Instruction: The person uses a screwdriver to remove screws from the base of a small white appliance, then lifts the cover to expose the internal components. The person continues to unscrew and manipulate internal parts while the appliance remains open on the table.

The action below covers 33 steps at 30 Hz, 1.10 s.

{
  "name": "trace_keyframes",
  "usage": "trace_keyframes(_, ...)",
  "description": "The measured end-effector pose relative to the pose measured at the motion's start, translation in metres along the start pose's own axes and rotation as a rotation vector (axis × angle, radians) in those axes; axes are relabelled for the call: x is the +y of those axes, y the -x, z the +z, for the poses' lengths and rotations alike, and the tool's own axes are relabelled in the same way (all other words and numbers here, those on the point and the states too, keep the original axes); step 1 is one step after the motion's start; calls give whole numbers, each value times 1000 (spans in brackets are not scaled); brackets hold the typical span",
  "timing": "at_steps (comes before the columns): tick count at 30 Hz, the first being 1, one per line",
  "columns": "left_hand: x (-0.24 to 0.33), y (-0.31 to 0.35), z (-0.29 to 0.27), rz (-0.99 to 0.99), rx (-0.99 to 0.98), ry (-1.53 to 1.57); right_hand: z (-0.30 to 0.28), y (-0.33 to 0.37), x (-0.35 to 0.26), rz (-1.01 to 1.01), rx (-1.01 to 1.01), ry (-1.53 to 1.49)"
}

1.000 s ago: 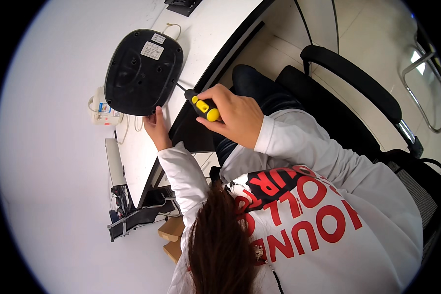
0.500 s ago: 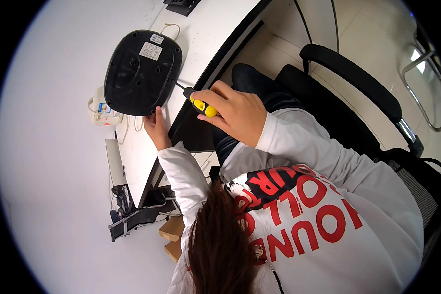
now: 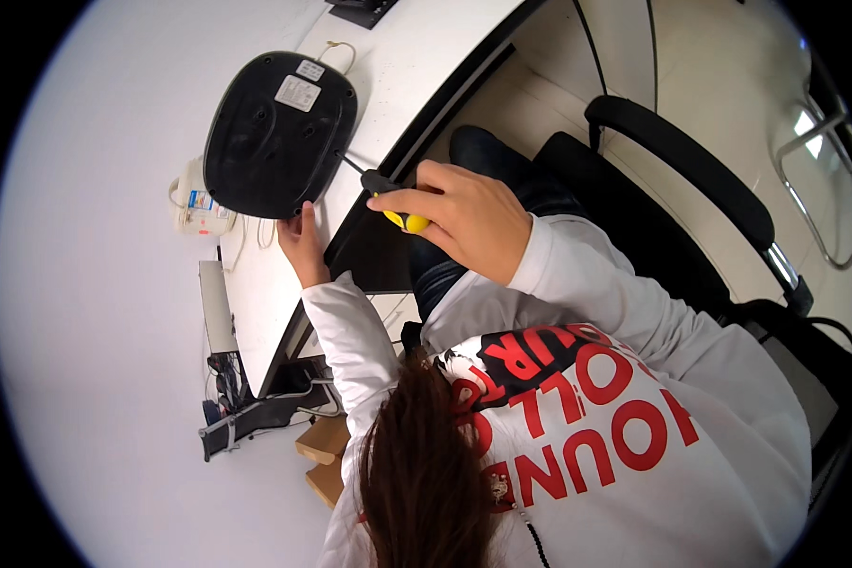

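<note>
A black, rounded appliance base (image 3: 265, 156) faces me, with pale labels and several screw holes. My left hand (image 3: 302, 244) grips its lower edge, thumb on the front and the other fingers partly hidden behind. In my right hand (image 3: 473, 216), a screwdriver (image 3: 399, 220) with a black and yellow handle is held between thumb and fingers. Its dark shaft reaches the hole at the base's right edge. Whether the tip sits on a screw is too small to tell.
The base is over a white table (image 3: 398, 80), with a pale cord (image 3: 344, 47) behind it. A white appliance with a blue sticker (image 3: 201, 201) is at the left. A black armchair (image 3: 691, 161) stands to the right; cardboard boxes (image 3: 324, 440) lie below the table.
My right hand has turned slightly on the screwdriver handle, with the thumb now lying across it. The shaft still meets the same hole, and my left hand keeps its hold on the base.
</note>
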<state>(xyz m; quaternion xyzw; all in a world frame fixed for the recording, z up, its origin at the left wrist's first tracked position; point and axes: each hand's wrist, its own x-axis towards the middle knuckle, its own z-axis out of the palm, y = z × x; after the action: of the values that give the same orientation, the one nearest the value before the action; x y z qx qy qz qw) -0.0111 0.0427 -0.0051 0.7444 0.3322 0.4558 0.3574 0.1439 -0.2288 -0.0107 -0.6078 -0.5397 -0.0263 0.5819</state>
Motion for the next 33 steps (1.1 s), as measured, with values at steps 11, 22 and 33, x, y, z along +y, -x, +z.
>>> trace_keyframes(11, 27, 44, 5, 208, 341, -20, -6, 0, -14, -21, -189, 17)
trace_keyframes(22, 93, 111, 61, -646, -646, 986, -8, -9, -31, -43, -239, 140)
trace_keyframes(33, 98, 109, 77, -591, -718, 1148, 8, -8, -30, 208, -45, 63)
